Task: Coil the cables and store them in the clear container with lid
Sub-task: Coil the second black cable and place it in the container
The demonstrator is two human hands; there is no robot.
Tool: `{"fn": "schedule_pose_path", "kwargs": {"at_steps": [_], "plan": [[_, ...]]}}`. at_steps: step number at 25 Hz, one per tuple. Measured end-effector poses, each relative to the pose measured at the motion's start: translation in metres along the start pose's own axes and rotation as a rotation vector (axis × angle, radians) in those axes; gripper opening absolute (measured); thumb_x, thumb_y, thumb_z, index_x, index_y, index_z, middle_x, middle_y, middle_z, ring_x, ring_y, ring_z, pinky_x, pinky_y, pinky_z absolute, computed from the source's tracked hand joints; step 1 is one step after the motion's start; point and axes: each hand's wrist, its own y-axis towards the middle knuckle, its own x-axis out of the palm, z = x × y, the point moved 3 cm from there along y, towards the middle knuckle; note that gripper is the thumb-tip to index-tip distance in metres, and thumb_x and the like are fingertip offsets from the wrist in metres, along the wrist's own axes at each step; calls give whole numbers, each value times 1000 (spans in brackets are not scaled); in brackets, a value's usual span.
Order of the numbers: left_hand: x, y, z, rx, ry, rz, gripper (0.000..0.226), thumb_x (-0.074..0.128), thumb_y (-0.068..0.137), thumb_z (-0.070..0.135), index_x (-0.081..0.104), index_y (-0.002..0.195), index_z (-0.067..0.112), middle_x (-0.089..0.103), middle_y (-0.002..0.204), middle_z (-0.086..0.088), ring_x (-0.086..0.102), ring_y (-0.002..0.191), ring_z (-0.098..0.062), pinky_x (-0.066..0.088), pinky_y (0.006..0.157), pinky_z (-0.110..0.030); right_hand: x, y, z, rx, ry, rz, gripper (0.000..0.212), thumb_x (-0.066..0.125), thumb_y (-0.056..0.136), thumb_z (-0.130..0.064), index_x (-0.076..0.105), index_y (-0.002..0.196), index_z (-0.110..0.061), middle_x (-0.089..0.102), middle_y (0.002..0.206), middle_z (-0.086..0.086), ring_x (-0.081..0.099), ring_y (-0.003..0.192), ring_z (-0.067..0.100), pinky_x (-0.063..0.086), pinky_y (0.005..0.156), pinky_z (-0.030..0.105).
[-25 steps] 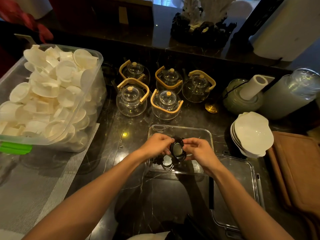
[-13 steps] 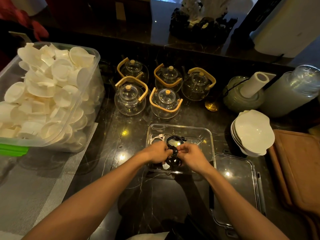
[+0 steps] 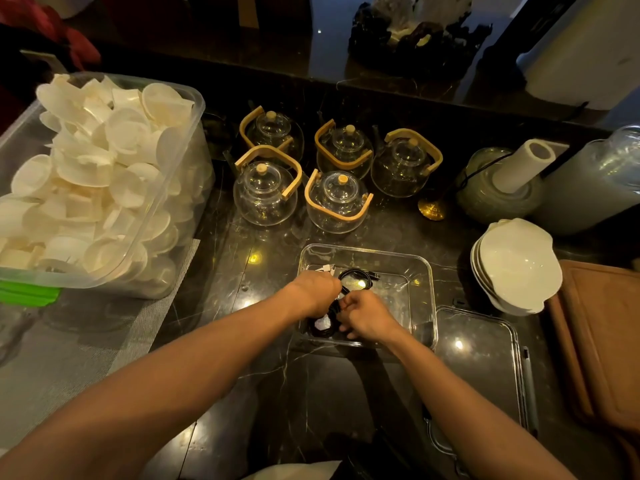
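Storing step, mid-placement. Both hands are down inside the clear container [image 3: 424, 271], which sits on the dark counter [image 3: 263, 375] in front of the five glass teapots [image 3: 265, 195].

Left hand [image 3: 313, 294] is curled, knuckles up, over the near-left part of the container. Right hand [image 3: 367, 318] is closed too, fingers pinching the black coiled cable [image 3: 323, 325] that lies low at the near wall. Looks like both hands grip that coil, but the left's fingertips are hidden, so I can't confirm its hold.

Already in the container: a second black coil [image 3: 356, 277] toward the back, and a white cable [image 3: 325, 269] at the back-left corner, partly covered by the left hand.

Lid [image 3: 481, 362] lies off, flat on the counter just right of the container, touching or nearly touching its wall.

Next, my read: seat the coil flat so it doesn't spring open, let go, pull both hands clear. No loose cables visible on the counter, so the lid likely follows, aligned to the rim and pressed down at the corners.
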Motion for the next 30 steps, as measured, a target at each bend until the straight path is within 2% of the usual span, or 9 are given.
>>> {"fn": "schedule_pose_path", "kwargs": {"at_steps": [3,8,13,17,19,22,25,28,30], "plan": [[2,-1,1,10,162,15,30,57,98,13,58,128,12,65,128,-8,63,118,-25,44,99,-41,1,4,-1,-42,-107,-16,18,61,96,-8,67,80,-13,76,77,17,77,72,30,61,68,46],[-3,-3,-2,39,176,64,29,58,97,17,56,126,13,66,124,-5,63,117,-23,41,103,-39,-10,-1,-5,-79,-278,40,12,62,98,-21,73,99,-15,76,73,7,74,72,21,59,71,38],[-3,-6,-3,64,174,65,25,58,98,15,58,123,12,66,123,-6,63,115,-23,44,104,-41,-16,-5,-4,-53,-184,66,11,62,99,-17,68,108,-13,73,72,4,72,65,17,61,70,38],[-6,-7,-3,79,164,49,23,58,98,15,62,120,14,68,121,-5,64,114,-23,45,101,-41,-8,-6,-5,-100,-121,17,30,64,97,-10,59,126,-12,72,79,7,74,68,20,62,64,34],[-6,-7,-4,93,174,47,25,58,97,15,62,122,15,68,122,-5,64,115,-23,44,101,-40,-5,-6,-6,-123,-178,-4,27,64,97,-11,62,124,-11,73,77,6,72,64,15,59,63,31],[-3,-8,-6,107,208,59,25,57,97,13,61,122,13,67,123,-6,63,115,-23,44,101,-40,-2,-4,-5,-119,-215,-10,15,63,97,-11,67,111,-9,76,80,11,75,72,20,62,73,39],[-1,-7,-4,114,195,80,21,54,97,10,63,116,11,68,119,-8,65,111,-26,45,97,-40,-1,-2,-4,-129,-250,-32,8,62,95,-12,69,98,-13,77,80,9,76,72,22,62,75,43],[-2,-7,-4,133,129,92,18,54,97,9,66,109,13,70,109,-6,66,105,-25,48,97,-42,-6,0,-2,-163,-334,4,14,62,96,-16,73,103,-17,74,89,2,72,81,20,56,71,34],[-1,-5,-4,142,109,115,15,55,96,8,66,104,14,70,104,-6,67,101,-25,50,95,-42,-10,-2,-2,-167,-373,21,18,59,97,-15,74,106,-17,74,94,3,69,85,20,54,72,31]]}}
